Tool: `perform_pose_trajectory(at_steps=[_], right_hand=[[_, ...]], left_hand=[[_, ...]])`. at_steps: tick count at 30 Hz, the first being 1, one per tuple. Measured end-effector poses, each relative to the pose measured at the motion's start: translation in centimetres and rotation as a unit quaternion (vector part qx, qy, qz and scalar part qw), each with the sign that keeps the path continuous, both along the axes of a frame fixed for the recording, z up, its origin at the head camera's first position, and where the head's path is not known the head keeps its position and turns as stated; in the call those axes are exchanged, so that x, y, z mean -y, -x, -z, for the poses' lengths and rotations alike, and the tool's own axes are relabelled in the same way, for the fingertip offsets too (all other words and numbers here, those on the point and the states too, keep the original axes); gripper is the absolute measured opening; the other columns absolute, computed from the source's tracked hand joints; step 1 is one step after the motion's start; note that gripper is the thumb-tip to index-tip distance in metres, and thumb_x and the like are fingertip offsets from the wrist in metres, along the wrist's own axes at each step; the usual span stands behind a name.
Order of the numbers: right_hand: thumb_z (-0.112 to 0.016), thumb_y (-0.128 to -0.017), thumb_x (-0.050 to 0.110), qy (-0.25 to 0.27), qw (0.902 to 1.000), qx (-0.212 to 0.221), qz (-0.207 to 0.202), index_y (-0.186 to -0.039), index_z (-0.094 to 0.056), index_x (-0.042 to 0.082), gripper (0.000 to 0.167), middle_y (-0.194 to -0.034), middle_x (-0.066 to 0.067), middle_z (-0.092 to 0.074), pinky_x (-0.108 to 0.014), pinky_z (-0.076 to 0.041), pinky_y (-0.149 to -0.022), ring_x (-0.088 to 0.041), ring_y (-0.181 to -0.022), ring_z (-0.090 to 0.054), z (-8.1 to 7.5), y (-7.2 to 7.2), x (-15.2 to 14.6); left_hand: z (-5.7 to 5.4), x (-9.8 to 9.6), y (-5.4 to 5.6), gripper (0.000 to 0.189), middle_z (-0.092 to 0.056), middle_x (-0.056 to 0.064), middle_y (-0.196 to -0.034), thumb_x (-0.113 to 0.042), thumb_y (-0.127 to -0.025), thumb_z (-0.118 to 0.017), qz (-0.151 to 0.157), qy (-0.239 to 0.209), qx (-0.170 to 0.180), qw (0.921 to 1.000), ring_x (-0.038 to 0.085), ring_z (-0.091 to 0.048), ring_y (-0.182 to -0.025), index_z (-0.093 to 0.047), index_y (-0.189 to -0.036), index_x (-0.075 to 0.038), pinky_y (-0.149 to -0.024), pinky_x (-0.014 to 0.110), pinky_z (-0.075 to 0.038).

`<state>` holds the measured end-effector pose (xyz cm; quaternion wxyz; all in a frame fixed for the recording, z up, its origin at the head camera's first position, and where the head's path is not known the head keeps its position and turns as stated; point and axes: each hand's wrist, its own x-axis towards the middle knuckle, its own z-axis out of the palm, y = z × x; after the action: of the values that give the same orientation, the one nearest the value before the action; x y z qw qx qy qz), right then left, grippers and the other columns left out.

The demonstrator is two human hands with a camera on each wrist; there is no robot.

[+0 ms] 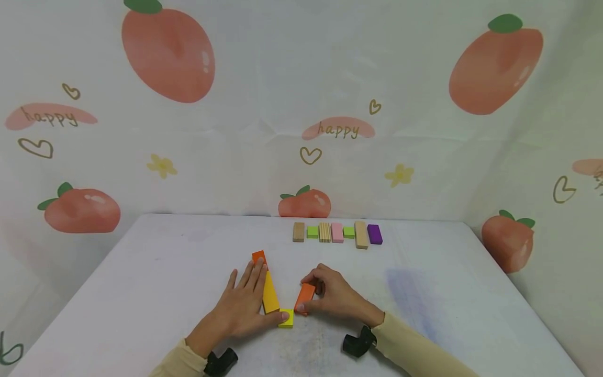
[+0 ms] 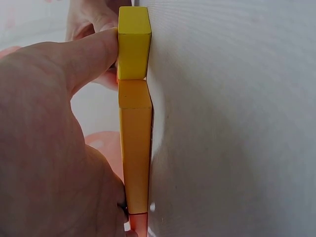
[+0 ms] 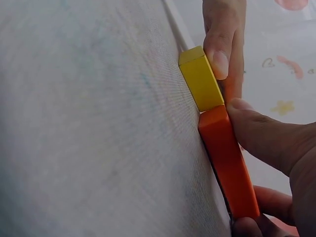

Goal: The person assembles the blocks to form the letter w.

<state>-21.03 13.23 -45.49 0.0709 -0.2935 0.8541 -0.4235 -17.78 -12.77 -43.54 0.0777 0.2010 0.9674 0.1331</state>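
1. The right hand [image 1: 336, 296] pinches the orange block [image 1: 305, 297] beside the short yellow block [image 3: 201, 83], ends meeting or nearly so; small, flat nudges should align it best.
2. The left hand [image 1: 240, 309] lies straight-fingered along the long yellow block [image 1: 270, 294] and far orange block [image 1: 257, 255], thumb on the short one; light, steady pressure should prevent shifting.
3. The blocks look like smooth, painted wood, rectangular; the tabletop [image 1: 165, 293] is pale, finely ribbed, faintly stained.
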Motion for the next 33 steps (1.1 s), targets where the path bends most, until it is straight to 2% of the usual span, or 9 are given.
perform_pose_trajectory(at_steps=[5,33], right_hand=[[-0.087,-0.081,0.033,-0.009,0.9999,0.012,0.005,-0.115,-0.071,0.010,0.044,-0.093,0.005,-0.055,-0.022,-0.045,-0.070,-0.011,-0.080,-0.052,-0.05,-0.05,0.00],[-0.087,-0.081,0.033,-0.008,0.9998,0.015,0.005,-0.118,-0.073,0.010,0.046,-0.092,0.003,-0.053,-0.022,-0.042,-0.069,-0.011,-0.080,-0.050,0.03,0.10,-0.06]], left_hand=[[-0.11,-0.02,-0.04,0.118,-0.010,0.019,-0.168,-0.084,-0.085,-0.046,-0.002,-0.003,0.005,1.0000,0.039,-0.009,-0.154,-0.020,-0.159,0.005,-0.118,0.066,-0.005],[-0.05,-0.15,0.08,0.118,-0.013,0.020,-0.167,-0.084,-0.085,-0.046,0.001,0.002,-0.006,1.0000,0.039,-0.011,-0.154,-0.022,-0.158,0.006,-0.118,0.066,-0.007]])
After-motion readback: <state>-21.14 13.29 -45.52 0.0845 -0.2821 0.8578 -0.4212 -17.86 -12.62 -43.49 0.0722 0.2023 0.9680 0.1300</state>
